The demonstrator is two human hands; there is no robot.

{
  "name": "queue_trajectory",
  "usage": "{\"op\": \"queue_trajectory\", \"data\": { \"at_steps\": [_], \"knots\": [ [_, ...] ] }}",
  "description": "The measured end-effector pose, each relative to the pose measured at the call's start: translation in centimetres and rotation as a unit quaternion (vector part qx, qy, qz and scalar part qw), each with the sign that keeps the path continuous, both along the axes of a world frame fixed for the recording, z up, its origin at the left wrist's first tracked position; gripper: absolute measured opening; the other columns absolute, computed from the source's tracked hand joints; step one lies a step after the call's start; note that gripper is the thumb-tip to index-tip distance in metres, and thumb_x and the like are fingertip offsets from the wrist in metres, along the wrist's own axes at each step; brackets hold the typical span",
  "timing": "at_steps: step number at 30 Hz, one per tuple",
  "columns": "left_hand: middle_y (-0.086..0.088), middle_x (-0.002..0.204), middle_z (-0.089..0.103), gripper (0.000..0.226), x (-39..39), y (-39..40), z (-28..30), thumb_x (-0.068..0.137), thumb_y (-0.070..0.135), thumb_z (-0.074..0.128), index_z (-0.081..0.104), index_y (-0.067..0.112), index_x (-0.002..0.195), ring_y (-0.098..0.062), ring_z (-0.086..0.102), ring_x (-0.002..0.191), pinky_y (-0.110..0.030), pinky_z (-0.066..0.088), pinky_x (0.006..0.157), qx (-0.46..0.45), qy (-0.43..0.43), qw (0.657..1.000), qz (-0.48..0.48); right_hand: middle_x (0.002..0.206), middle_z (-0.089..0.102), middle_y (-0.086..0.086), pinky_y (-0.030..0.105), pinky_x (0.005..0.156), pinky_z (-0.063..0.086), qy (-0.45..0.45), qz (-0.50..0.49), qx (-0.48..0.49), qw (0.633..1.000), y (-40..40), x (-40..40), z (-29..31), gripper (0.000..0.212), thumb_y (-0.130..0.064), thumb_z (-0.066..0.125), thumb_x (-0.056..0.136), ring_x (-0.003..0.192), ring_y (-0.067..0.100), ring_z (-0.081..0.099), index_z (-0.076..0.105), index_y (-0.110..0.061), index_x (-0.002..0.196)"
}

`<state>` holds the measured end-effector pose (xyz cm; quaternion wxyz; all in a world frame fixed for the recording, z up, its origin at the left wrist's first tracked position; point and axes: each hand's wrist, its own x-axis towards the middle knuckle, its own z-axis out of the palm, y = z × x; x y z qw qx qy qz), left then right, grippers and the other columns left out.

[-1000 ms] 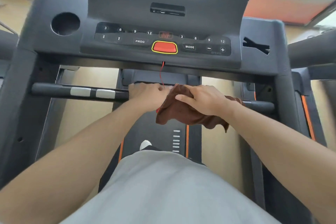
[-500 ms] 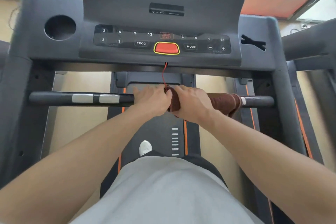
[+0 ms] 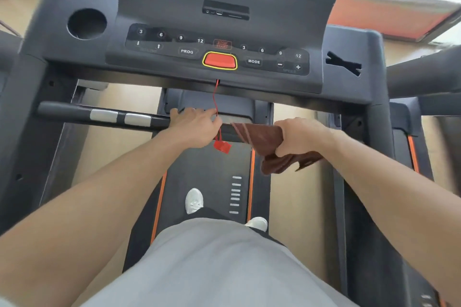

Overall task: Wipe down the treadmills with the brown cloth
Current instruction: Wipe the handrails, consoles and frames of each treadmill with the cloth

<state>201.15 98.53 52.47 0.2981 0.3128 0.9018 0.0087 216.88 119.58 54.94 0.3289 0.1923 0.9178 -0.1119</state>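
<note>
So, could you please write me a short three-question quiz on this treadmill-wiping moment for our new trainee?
1. True or false: the brown cloth is held in the right hand.
2. What does the left hand grip? A) the black crossbar B) the red safety clip C) the cup holder
3. Fill in: the red clip hangs by a cord below the ____ stop button.

Key: 1 true; 2 A; 3 red.

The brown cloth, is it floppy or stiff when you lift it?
Probably floppy: the brown cloth bunches in the right hand and its loose end droops below. Likely light too, since one hand holds it up.
</note>
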Motion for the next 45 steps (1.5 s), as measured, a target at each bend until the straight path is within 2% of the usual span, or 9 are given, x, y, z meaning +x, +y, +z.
{"op": "queue_trajectory", "data": {
  "at_steps": [3, 11, 17, 22, 28, 32, 37, 42, 45],
  "knots": [
    [-0.012, 0.144, 0.056, 0.054, 0.7, 0.0, 0.0, 0.104, 0.041, 0.02, 0.042, 0.024, 0.151, -0.034, 0.045, 0.135, -0.059, 0.025, 0.111, 0.007, 0.026, 1.0, -0.003, 0.087, 0.071, -0.004, 0.036, 0.078, 0.058, -0.056, 0.018, -0.008, 0.998, 1.1, 0.1, 2.0, 0.031, -0.042, 0.075, 0.073, 0.079, 0.021, 0.069, 0.065, -0.029, 0.099],
    [-0.01, 0.158, 0.043, 0.057, 1.3, -1.0, -1.1, 0.105, 0.042, 0.031, 0.031, 0.022, 0.158, -0.024, 0.022, 0.154, -0.046, 0.01, 0.123, 0.086, 0.082, 0.992, 0.035, 0.105, 0.069, 0.002, 0.036, 0.068, 0.043, 0.246, 0.085, 0.045, 0.964, -8.9, -4.0, -3.0, 0.048, -0.055, 0.065, 0.082, 0.092, 0.031, 0.07, 0.056, -0.019, 0.113],
    [-0.015, 0.143, 0.053, 0.058, 5.5, 3.6, -0.2, 0.081, -0.004, 0.055, 0.06, 0.009, 0.137, -0.033, 0.039, 0.141, -0.037, 0.027, 0.119, 0.36, 0.096, 0.923, 0.099, 0.102, 0.067, 0.001, 0.035, 0.069, 0.038, 0.23, 0.078, 0.062, 0.968, -3.4, 0.8, -3.2, 0.058, -0.043, 0.082, 0.072, 0.092, 0.028, 0.069, 0.053, -0.02, 0.116],
    [-0.006, 0.143, 0.044, 0.046, 8.2, 8.2, 0.3, 0.089, 0.015, 0.061, 0.06, 0.019, 0.135, -0.025, 0.043, 0.132, -0.032, 0.034, 0.108, 0.335, 0.043, 0.91, 0.24, 0.092, 0.068, -0.003, 0.036, 0.076, 0.047, 0.119, 0.033, 0.149, 0.981, 6.2, 9.1, -1.1, 0.032, -0.031, 0.07, 0.081, 0.072, 0.023, 0.059, 0.052, -0.024, 0.107],
    [-0.003, 0.136, 0.052, 0.041, 6.7, 5.2, -0.2, 0.092, 0.012, 0.06, 0.061, 0.017, 0.132, -0.023, 0.049, 0.128, -0.035, 0.036, 0.113, 0.346, 0.023, 0.91, 0.226, 0.081, 0.065, -0.007, 0.034, 0.086, 0.042, 0.108, 0.011, 0.181, 0.978, 7.2, 9.6, -2.3, 0.021, -0.035, 0.069, 0.081, 0.068, 0.017, 0.056, 0.057, -0.026, 0.095],
    [-0.005, 0.131, 0.055, 0.037, 6.5, 4.1, -0.5, 0.088, 0.004, 0.058, 0.065, 0.014, 0.123, -0.025, 0.053, 0.123, -0.035, 0.039, 0.112, 0.391, 0.025, 0.891, 0.231, 0.094, 0.067, -0.002, 0.039, 0.087, 0.046, 0.092, 0.01, 0.161, 0.983, 5.9, 8.5, -1.4, 0.029, -0.033, 0.072, 0.082, 0.074, 0.02, 0.057, 0.056, -0.023, 0.104],
    [-0.007, 0.127, 0.059, 0.042, 6.9, 3.9, -0.4, 0.081, 0.003, 0.047, 0.068, 0.008, 0.117, -0.019, 0.054, 0.124, -0.039, 0.041, 0.113, 0.458, 0.031, 0.851, 0.254, 0.109, 0.068, 0.002, 0.037, 0.081, 0.044, 0.213, 0.069, 0.069, 0.972, -4.1, 0.4, -2.8, 0.042, -0.032, 0.072, 0.079, 0.095, 0.029, 0.068, 0.056, -0.018, 0.115],
    [-0.018, 0.148, 0.045, 0.039, 8.4, 3.0, -0.6, 0.082, -0.008, 0.051, 0.066, 0.005, 0.115, -0.026, 0.042, 0.142, -0.047, 0.037, 0.115, 0.546, 0.08, 0.793, 0.258, 0.092, 0.068, 0.004, 0.035, 0.067, 0.033, 0.344, 0.039, 0.056, 0.936, -9.6, -3.5, -4.4, 0.029, -0.03, 0.071, 0.081, 0.078, 0.029, 0.068, 0.063, -0.014, 0.104],
    [-0.02, 0.156, 0.035, 0.038, 10.1, 2.9, -0.9, 0.08, -0.005, 0.056, 0.065, 0.003, 0.116, -0.035, 0.032, 0.147, -0.051, 0.029, 0.119, 0.567, 0.109, 0.79, 0.206, 0.085, 0.066, 0.0, 0.035, 0.065, 0.031, 0.306, 0.06, 0.079, 0.947, -6.9, -1.3, -4.3, 0.037, -0.028, 0.079, 0.071, 0.074, 0.028, 0.067, 0.058, -0.019, 0.101]
  ]
}}
